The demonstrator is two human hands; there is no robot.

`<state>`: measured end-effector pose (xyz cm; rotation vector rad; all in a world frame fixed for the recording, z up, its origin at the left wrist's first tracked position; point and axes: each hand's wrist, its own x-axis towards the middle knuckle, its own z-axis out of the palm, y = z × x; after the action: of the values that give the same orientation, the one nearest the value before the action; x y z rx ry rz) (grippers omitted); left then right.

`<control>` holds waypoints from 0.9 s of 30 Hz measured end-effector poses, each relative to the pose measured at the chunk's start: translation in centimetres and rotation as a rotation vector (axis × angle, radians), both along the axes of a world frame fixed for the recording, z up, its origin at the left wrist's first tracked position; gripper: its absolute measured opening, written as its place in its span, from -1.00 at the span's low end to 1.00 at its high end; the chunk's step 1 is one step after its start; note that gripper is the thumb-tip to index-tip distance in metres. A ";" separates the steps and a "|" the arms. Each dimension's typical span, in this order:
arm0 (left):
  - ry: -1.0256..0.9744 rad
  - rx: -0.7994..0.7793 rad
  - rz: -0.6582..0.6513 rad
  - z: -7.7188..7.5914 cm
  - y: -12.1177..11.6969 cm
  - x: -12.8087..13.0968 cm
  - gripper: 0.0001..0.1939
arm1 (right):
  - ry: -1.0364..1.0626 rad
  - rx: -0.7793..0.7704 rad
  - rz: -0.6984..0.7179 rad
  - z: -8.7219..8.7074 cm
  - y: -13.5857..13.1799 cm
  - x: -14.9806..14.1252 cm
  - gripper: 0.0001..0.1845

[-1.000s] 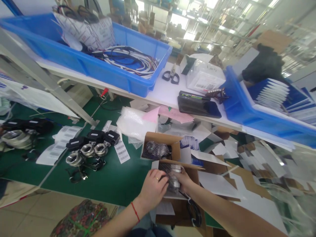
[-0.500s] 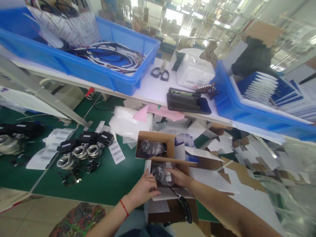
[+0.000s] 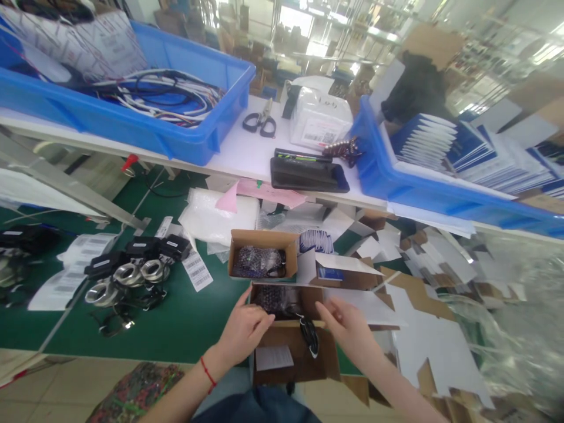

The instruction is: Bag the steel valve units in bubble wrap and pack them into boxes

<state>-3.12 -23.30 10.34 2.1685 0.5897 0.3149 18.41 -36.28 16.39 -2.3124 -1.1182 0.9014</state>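
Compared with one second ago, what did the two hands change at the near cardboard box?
Both hands let go of the bagged dark part, which now lies inside the near cardboard box. The left hand moved to the box's left edge; the right hand drew back to its right side, open. The second box behind and the metal rings stayed put.

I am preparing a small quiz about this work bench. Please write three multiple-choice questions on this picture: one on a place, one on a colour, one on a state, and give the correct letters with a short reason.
1. Where do the scissors lie?
A. on the white shelf
B. in a blue bin
C. on the floor

2. What colour is the string on the left hand's wrist?
A. green
B. red
C. white

3. How is the cardboard box between the left hand and the right hand?
A. taped shut
B. crushed flat
C. open, with a bagged item inside

Answers: 1 A, they rest between the bins; 2 B, a red band shows; 3 C, its flaps are apart.
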 end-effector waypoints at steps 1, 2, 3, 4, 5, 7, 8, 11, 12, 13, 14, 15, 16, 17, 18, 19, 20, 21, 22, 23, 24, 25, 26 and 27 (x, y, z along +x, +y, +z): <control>-0.017 0.005 -0.009 0.3 -0.3 0.2 -0.67 | -0.066 -0.055 0.002 0.8 -1.3 -0.9 -0.59; -0.025 0.002 -0.020 0.5 -0.6 0.4 -0.75 | -0.085 -0.116 0.032 1.2 -2.5 -2.0 -0.59; -0.027 -0.009 -0.028 0.5 -1.0 0.6 -0.80 | -0.091 -0.141 0.056 1.1 -3.5 -3.0 -0.65; -0.025 -0.026 -0.036 0.4 -1.3 0.7 -0.82 | -0.094 -0.128 0.070 0.8 -4.2 -3.9 -0.70; -0.021 -0.043 -0.043 0.3 -1.5 0.8 -0.81 | -0.091 -0.094 0.075 0.3 -4.7 -4.6 -0.74; -0.012 -0.074 -0.054 0.0 -1.9 0.8 -0.75 | -0.092 -0.011 0.060 -0.6 -4.7 -5.1 -0.76; -0.010 -0.082 -0.059 -0.1 -2.0 0.8 -0.74 | -0.108 0.007 0.053 -0.8 -4.4 -4.9 -0.74; 0.017 -0.075 -0.081 0.1 -2.2 0.6 -0.72 | -0.219 -0.034 0.109 0.0 -2.7 -3.4 -0.78; 0.027 -0.064 -0.102 0.3 -2.4 0.4 -0.70 | -0.264 -0.058 0.154 0.5 -2.0 -2.9 -0.77; 0.031 -0.051 -0.132 0.5 -2.7 0.3 -0.69 | -0.298 -0.084 0.205 1.0 -1.3 -2.3 -0.75; 0.032 -0.036 -0.177 0.7 -3.1 0.1 -0.68 | -0.318 -0.120 0.252 1.4 -0.5 -1.9 -0.76; 0.031 -0.021 -0.230 0.9 -3.5 -0.1 -0.67 | -0.324 -0.166 0.288 1.6 0.3 -1.5 -0.77; 0.032 -0.007 -0.283 1.1 -4.0 -0.4 -0.68 | -0.318 -0.220 0.313 1.5 1.1 -1.2 -0.79; 0.039 0.006 -0.326 1.3 -4.6 -0.7 -0.69 | -0.299 -0.274 0.332 1.2 1.9 -1.0 -0.81; 0.051 0.020 -0.355 1.4 -5.0 -1.0 -0.72 | -0.269 -0.323 0.347 0.6 2.7 -0.8 -0.82; 0.065 0.032 -0.379 1.5 -5.5 -1.3 -0.77 | -0.232 -0.365 0.359 -0.3 3.4 -0.6 -0.81; 0.076 0.042 -0.402 1.5 -5.8 -1.6 -0.81 | -0.199 -0.396 0.367 -1.4 4.1 -0.5 -0.80; 0.081 0.046 -0.422 1.5 -6.0 -1.8 -0.84 | -0.173 -0.423 0.372 -2.7 4.7 -0.4 -0.78; 0.080 0.044 -0.437 1.5 -6.1 -1.9 -0.84 | -0.161 -0.451 0.368 -4.0 5.2 -0.4 -0.78; 0.075 0.033 -0.434 1.5 -6.0 -1.9 -0.83 | -0.165 -0.481 0.356 -5.3 5.7 -0.5 -0.81; 0.069 0.014 -0.411 1.4 -5.9 -1.8 -0.83 | -0.174 -0.518 0.345 -6.6 6.1 -0.6 -0.84; 0.070 -0.011 -0.361 1.3 -5.7 -1.6 -0.82 | -0.187 -0.553 0.336 -7.7 6.4 -0.7 -0.86; 0.084 -0.037 -0.299 1.2 -5.4 -1.3 -0.80 | -0.200 -0.588 0.330 -8.5 6.6 -0.9 -0.84; 0.114 -0.061 -0.246 1.0 -5.0 -0.9 -0.78 | -0.209 -0.616 0.331 -9.1 6.7 -1.0 -0.82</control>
<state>-4.04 -28.31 11.36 2.1816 0.3836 0.0413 17.39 -29.61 7.26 -2.8085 -1.5083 1.2956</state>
